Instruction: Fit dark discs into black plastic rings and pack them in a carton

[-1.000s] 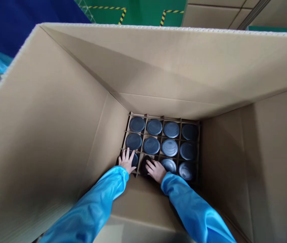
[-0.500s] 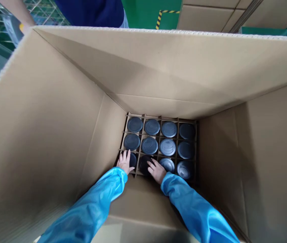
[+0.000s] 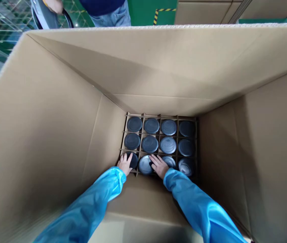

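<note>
Deep inside a tall cardboard box (image 3: 57,101), several dark round lids (image 3: 150,144) sit one to a cell in a cardboard divider (image 3: 141,135). My left hand (image 3: 124,164) lies with fingers spread at the near left cell, on the edge of the dark lid (image 3: 133,160) there. My right hand (image 3: 159,166) is open, its fingers stretched over the divider between the second and third near cells. Its fingertips are beside a shiny lid (image 3: 145,165) and its palm partly covers another lid (image 3: 169,161). What stands beneath the lids is hidden.
High box walls surround both arms; the far rim (image 3: 158,27) crosses the top of the view. Beyond it stands a person in jeans (image 3: 115,15), one hand (image 3: 54,5) near a grey-blue object. Wire mesh is at upper left, cartons (image 3: 201,12) at upper right.
My right hand has shifted slightly right, off the second near lid, which now catches the light. My left hand barely moved. The person beyond the box has moved right.
</note>
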Tool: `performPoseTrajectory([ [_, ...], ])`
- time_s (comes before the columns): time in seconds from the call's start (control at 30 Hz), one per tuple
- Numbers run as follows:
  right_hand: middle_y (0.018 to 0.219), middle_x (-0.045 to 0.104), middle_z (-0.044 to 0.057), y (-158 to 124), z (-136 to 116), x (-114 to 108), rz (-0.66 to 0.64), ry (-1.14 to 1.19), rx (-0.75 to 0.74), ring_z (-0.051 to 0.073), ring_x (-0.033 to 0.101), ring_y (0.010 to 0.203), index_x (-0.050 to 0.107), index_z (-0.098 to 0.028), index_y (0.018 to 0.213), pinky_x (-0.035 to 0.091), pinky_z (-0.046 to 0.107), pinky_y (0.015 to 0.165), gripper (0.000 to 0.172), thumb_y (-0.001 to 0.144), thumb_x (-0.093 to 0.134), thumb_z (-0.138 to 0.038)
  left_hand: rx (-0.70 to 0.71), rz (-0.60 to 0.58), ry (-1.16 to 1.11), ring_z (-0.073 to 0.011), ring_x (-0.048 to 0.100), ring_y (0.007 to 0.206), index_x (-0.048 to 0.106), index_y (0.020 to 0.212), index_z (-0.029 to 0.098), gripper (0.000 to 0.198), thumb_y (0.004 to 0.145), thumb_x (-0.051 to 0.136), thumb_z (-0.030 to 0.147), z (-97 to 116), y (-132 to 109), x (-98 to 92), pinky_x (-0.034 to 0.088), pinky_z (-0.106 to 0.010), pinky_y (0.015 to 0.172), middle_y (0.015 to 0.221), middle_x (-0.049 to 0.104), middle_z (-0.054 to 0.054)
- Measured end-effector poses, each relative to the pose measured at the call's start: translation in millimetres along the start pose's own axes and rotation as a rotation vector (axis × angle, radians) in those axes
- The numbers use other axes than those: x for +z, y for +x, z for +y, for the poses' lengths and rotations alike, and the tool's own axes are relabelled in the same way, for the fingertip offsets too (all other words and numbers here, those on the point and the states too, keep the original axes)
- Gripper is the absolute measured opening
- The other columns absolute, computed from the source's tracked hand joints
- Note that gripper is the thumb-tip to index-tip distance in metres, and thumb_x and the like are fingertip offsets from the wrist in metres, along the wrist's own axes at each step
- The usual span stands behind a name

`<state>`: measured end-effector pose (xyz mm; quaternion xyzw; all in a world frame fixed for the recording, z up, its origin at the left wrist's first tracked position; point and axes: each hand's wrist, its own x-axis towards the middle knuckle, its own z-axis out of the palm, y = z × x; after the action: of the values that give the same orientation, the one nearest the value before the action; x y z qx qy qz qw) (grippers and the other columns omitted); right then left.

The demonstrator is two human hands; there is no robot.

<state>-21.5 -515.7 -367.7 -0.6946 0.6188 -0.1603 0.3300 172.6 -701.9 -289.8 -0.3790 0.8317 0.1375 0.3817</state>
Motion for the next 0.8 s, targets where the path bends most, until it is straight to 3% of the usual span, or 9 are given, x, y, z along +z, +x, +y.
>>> performPoseTrajectory([
  [0.07,0.155,0.039,0.014,1.9,-3.1,2.4,-0.013,-0.05,-0.058,0.031,0.033,0.145,0.061,-0.014,0.13,0.02,0.059,0.123,0.034,0.097,0.053,-0.016,0.0,-0.03,0.019,-0.04,0.027,0.145,0.02,0.158,0.021,0.093,0.08,0.07,0.023,1.4,-1.2,-0.2,0.04,-0.047,0.109,0.157,0.027,-0.022],
  [0.2,0.153,0.04,0.018,-1.5,-9.0,10.1,-0.053,-0.138,-0.084,0.038,0.031,0.144,0.046,-0.009,0.146,0.017,0.063,0.123,0.065,0.089,0.07,-0.026,-0.006,-0.092,0.054,-0.045,0.025,0.145,0.017,0.158,0.022,0.098,0.076,0.071,0.019,1.4,-3.5,1.8,0.039,-0.05,0.108,0.163,0.015,-0.023],
  [0.37,0.149,0.04,0.028,-7.6,-13.5,10.3,-0.064,-0.225,0.013,0.046,0.033,0.141,0.058,0.001,0.134,0.017,0.07,0.119,0.061,0.081,0.077,-0.022,0.007,-0.163,0.066,-0.0429,0.03,0.145,0.022,0.157,0.024,0.091,0.078,0.067,0.019,-1.0,-6.3,-1.4,0.039,-0.053,0.107,0.164,0.008,-0.023],
  [0.43,0.153,0.035,0.025,-4.5,-17.9,5.0,-0.049,-0.235,0.001,0.044,0.028,0.144,0.057,-0.004,0.136,0.017,0.069,0.119,0.061,0.082,0.077,-0.023,0.036,-0.183,0.052,-0.0399,0.029,0.145,0.023,0.157,0.023,0.087,0.081,0.066,0.024,1.6,-6.1,-5.1,0.038,-0.052,0.109,0.164,0.011,-0.024],
  [0.5,0.16,0.028,0.013,2.1,-24.3,0.1,-0.054,-0.211,-0.102,0.036,0.02,0.149,0.053,-0.018,0.142,0.015,0.064,0.122,0.061,0.086,0.074,-0.03,0.058,-0.197,0.039,-0.0388,0.032,0.144,0.026,0.156,0.02,0.085,0.082,0.065,0.026,6.7,-5.3,-8.9,0.036,-0.051,0.111,0.163,0.014,-0.025],
  [0.6,0.158,0.034,0.002,13.7,-32.8,-2.0,-0.151,-0.136,-0.239,0.028,0.017,0.151,0.054,-0.03,0.141,0.014,0.057,0.124,0.052,0.091,0.068,-0.04,0.081,-0.219,0.024,-0.0392,0.043,0.137,0.034,0.153,0.016,0.077,0.084,0.065,0.028,14.2,-4.7,-13.6,0.041,-0.053,0.107,0.159,0.026,-0.026],
  [0.7,0.154,0.041,0.009,18.8,-35.3,0.7,-0.215,-0.118,-0.133,0.037,0.022,0.148,0.057,-0.023,0.139,0.015,0.068,0.119,0.055,0.088,0.071,-0.038,0.144,-0.235,-0.009,-0.0334,0.05,0.131,0.043,0.147,0.018,0.063,0.089,0.061,0.033,15.0,-6.3,-17.7,0.045,-0.05,0.105,0.151,0.044,-0.019],
  [0.8,0.156,0.035,0.015,17.2,-37.5,0.7,-0.239,-0.111,-0.045,0.042,0.018,0.148,0.052,-0.016,0.142,0.014,0.072,0.116,0.065,0.085,0.075,-0.037,0.191,-0.217,-0.046,-0.0274,0.057,0.123,0.047,0.144,0.018,0.055,0.092,0.057,0.034,11.9,-9.0,-22.6,0.047,-0.045,0.103,0.143,0.053,-0.014],
])
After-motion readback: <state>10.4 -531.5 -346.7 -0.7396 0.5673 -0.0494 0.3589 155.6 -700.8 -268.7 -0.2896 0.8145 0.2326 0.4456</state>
